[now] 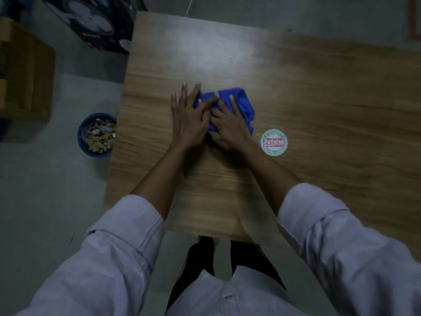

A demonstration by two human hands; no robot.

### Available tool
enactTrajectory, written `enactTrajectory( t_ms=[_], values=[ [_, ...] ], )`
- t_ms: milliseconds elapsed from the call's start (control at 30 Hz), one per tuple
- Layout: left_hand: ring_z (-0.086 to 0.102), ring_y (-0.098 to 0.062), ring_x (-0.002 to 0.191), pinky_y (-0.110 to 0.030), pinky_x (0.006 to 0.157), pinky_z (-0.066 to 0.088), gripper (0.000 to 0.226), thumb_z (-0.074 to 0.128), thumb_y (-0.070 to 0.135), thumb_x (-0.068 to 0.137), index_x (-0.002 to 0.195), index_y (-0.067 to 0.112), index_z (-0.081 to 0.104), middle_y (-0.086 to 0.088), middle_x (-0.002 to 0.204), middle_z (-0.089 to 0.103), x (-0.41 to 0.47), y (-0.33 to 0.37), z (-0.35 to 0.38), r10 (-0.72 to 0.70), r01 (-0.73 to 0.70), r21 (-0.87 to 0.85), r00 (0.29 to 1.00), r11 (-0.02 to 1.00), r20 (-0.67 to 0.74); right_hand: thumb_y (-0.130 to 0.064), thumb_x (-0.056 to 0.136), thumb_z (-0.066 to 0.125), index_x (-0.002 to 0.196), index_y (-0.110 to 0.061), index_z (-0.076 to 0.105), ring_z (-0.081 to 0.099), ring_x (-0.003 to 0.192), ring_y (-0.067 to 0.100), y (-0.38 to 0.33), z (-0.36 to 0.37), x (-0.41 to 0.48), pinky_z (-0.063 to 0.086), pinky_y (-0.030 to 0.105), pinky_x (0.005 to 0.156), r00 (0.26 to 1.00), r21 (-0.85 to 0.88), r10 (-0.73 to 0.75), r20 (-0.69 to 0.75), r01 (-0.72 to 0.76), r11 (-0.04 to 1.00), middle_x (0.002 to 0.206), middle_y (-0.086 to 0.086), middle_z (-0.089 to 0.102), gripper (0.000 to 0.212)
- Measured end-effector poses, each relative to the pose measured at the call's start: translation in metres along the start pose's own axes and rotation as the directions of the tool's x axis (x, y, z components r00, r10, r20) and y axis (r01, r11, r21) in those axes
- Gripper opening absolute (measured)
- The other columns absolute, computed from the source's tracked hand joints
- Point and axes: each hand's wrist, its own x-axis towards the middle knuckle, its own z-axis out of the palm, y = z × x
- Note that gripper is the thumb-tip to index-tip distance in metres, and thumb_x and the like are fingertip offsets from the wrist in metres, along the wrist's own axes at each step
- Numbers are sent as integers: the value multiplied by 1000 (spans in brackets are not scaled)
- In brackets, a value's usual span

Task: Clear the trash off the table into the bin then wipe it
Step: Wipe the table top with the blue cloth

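A bunched blue cloth (245,103) lies on the wooden table (319,99) near its middle. My right hand (230,126) presses down on the cloth with spread, straight fingers. Beside it, my left hand (189,117) lies flat with its fingers straight, fingertips resting on the cloth's left edge and the palm on the wood. On the floor left of the table stands a blue bin (96,134), filled with crumpled scraps and wrappers.
A round white and teal sticker or lid with red lettering (274,142) lies on the table right of my hands. A cardboard box (25,71) stands on the floor at far left. A dark printed box (95,21) sits beyond the table's left corner.
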Motion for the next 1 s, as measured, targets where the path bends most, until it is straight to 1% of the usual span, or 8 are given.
enactTrajectory(
  t_ms=[133, 233, 300, 367, 433, 567, 767, 1000],
  values=[
    [-4, -32, 157, -54, 123, -9, 55, 32, 36, 100, 154, 47, 31, -5, 171, 8, -27, 5, -16, 31, -58, 134, 980, 989, 195, -42, 101, 43, 153, -17, 47, 9, 158, 24, -28, 8, -36, -12, 49, 126, 999, 178, 25, 45, -33, 984, 159, 0, 45, 58],
    [-6, -32, 157, -54, 123, -8, 53, 33, 44, 106, 158, 45, 22, -9, 171, 3, -48, 2, -24, -53, 24, 124, 971, 992, 235, -44, 105, 50, 153, -22, 47, 0, 158, 18, -48, -9, -66, -4, 40, 126, 968, 359, 98, 233, -179, 916, 169, 3, 23, 52],
    [5, -34, 156, -51, 124, -5, 56, 30, 50, 101, 156, 39, 33, -15, 168, 16, -59, -5, -32, -62, 37, 143, 983, 989, 175, -42, 105, 53, 138, -21, 62, 33, 150, 26, -52, -36, -92, 28, 33, 114, 929, 500, 165, 331, -320, 805, 158, 7, 46, 40],
    [14, -34, 155, -47, 125, -1, 59, 22, 49, 99, 152, 33, 43, -15, 165, 27, -69, -10, -37, -24, 13, 129, 996, 992, 88, -37, 105, 56, 130, -18, 66, 54, 131, 32, -46, -58, -107, 38, 29, 97, 949, 632, 297, 109, -296, 716, 134, 9, 63, 33],
    [23, -33, 153, -47, 125, 6, 49, 30, 39, 105, 148, 27, 50, -13, 160, 38, -78, -12, -36, -21, 23, 60, 999, 998, -38, -41, 104, 55, 145, -18, 57, 41, 144, 32, -30, -64, -95, 25, 37, 115, 910, 529, 395, -129, -273, 803, 151, 8, 53, 46],
    [39, -35, 145, -49, 123, 20, 40, 46, 25, 103, 141, 19, 58, -12, 150, 52, -94, -15, -17, -99, 77, -105, 970, 992, -221, -67, 97, 46, 154, -46, 37, -3, 159, 29, -18, -12, -57, -11, 64, 120, 898, 187, 431, -90, -410, 893, 171, -10, 15, 61],
    [47, -35, 137, -47, 112, 37, 49, 56, 8, 84, 132, 12, 66, -15, 144, 57, -135, -31, -9, 128, -158, -178, 977, 971, -170, -61, 91, 47, 134, -32, 66, 25, 154, 37, -85, 56, -91, 11, 63, 123, 958, 86, 183, -222, -168, 982, 161, -2, 41, 55],
    [56, -31, 126, -41, 102, 41, 41, 47, 16, 87, 120, 13, 71, -9, 131, 66, -237, -25, -31, 129, -132, -232, 991, 964, -29, -31, 80, 71, 115, -18, 77, 36, 148, 40, -148, 99, -168, 10, 59, 122, 977, 227, 95, -189, -51, 973, 148, 2, 58, 38]
  ],
)
